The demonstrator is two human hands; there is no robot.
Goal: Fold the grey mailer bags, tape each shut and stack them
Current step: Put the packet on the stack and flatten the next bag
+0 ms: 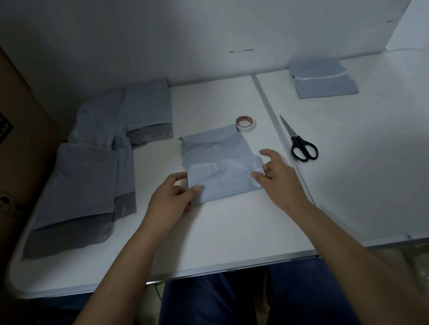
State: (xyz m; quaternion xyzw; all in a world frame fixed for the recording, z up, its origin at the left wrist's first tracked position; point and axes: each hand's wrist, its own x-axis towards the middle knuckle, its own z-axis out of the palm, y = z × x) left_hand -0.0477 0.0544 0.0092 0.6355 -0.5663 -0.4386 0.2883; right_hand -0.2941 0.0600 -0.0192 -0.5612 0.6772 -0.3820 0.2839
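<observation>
White table against a pale wall, half-folded grey bag mid-frame, pinched at its lower corners by left hand and right hand, likely to square the fold; tape, scissors upper right, within reach.

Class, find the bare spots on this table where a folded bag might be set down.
Free: near edge of the table below both hands; right half between scissors and stack. Crowded: left side under unfolded bags, and centre, where tape touches the bag being folded.
</observation>
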